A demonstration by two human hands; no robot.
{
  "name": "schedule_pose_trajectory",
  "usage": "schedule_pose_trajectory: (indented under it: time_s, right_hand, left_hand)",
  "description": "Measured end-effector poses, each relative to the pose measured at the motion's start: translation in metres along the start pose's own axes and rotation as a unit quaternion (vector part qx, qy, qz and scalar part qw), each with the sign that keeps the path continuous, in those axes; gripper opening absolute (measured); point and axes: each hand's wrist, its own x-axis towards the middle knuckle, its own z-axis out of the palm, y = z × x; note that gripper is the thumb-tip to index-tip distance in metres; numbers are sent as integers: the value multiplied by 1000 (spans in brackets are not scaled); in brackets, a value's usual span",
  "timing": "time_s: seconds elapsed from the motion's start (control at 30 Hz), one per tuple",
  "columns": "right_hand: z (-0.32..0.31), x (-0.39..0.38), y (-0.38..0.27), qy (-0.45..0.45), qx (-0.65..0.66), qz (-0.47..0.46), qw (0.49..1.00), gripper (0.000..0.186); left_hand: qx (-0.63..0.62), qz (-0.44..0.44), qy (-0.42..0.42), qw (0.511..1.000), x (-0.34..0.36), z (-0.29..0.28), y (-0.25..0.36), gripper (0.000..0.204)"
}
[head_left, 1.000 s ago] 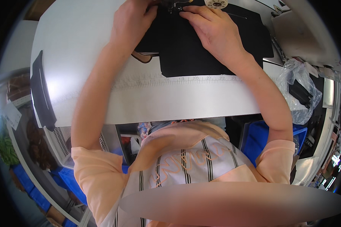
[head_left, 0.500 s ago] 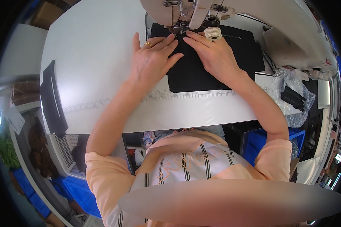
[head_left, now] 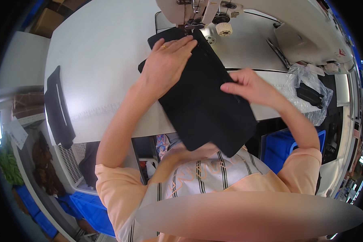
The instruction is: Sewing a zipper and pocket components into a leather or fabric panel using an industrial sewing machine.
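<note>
A black fabric piece with a zipper along its right side lies turned at an angle under the presser foot of a white sewing machine, its lower end hanging past the table's front edge. My left hand, a ring on one finger, lies on the fabric with fingers stretched, their tips just below the presser foot. My right hand grips the fabric's right edge lower down, thumb on top, fingers partly hidden. A white knurled knob sits to the right of the needle area.
A narrow dark piece with a slit lies at the table's left. Clear plastic wrap with dark items is at the right. Below are blue bins, a white basket and cardboard boxes at upper left.
The fabric has swung round and now reaches down over the front edge. My right hand has moved from beside the needle down and right to the fabric's edge; my left stays near the presser foot.
</note>
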Motion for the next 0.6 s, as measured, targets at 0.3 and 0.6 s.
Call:
schedule_pose_trajectory:
  time_s: [0.3,0.6]
  right_hand:
    - [101,-123,50,-9,-1,80,997,22]
    - [-56,-66,12,419,-649,-107,626,23]
  left_hand:
    - [-33,76,-149,985,-68,5,100,61]
    - [17,-39,-57,997,-97,22,129,54]
